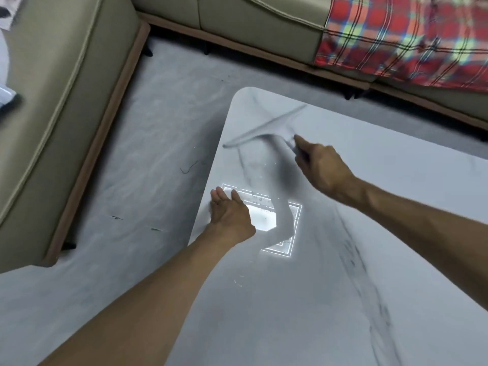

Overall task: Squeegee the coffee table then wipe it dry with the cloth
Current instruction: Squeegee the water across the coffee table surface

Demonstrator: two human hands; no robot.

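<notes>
The fingers [307,154] of our right hand [320,167] are curled round the handle of a pale, T-shaped squeegee [264,126], with the forefinger stretched forward along the handle toward the blade. The squeegee is so blurred that we cannot tell its material, nor whether the blade edge touches the surface. Its long blade lies slantwise over the far left corner of the glossy white, marble-patterned coffee table [396,186], one end near the table's left edge and the other pointing toward the far side. The fingers [224,194] of our left hand [230,215] are straight and close together, lying flat on the tabletop just inside its left edge and holding nothing. Just beside that hand, to its right, a bright rectangular reflection [264,216] of a light shines in the tabletop, crossed by a blurred grey band, perhaps our right arm's shadow. Both bare forearms reach in from the near side, the left over the table's left edge and the right across the top. Dark grey veins run through the tabletop on the right. Beyond the table lie a pale grey floor [158,128], a beige cushioned corner sofa [66,75] on a brown base, and a red checked blanket [396,35] draped over the sofa's right part.
</notes>
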